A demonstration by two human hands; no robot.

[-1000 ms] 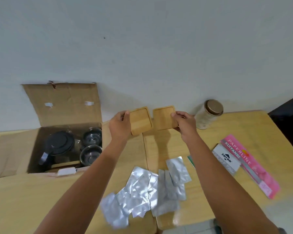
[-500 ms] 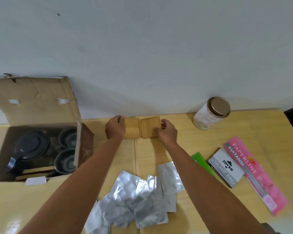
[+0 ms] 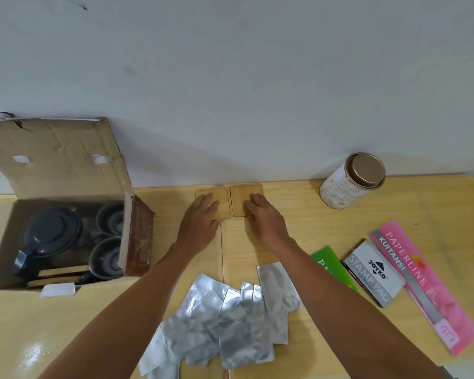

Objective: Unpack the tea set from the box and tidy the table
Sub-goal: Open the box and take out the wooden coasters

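Observation:
Two square wooden coasters lie flat side by side against the wall, the left coaster [image 3: 214,193] and the right coaster [image 3: 245,192]. My left hand [image 3: 200,221] rests flat with its fingers on the left coaster. My right hand [image 3: 263,217] lies flat with fingertips on the right coaster. Neither hand grips anything. At the left stands the open cardboard box [image 3: 52,149]. Inside it are a dark teapot with a lid [image 3: 49,236], two glass cups [image 3: 107,242] and some wooden pieces [image 3: 60,274].
A heap of silver foil sachets [image 3: 230,315] lies between my forearms near the front edge. A round jar with a brown lid [image 3: 352,184] stands at the back right. A green booklet [image 3: 330,263], a stamp pad box [image 3: 372,272] and a pink receipt book [image 3: 424,285] lie at the right.
Both hands brought the two coasters down from the air onto the table by the wall, then let go and now lie flat on them. The view shifted right.

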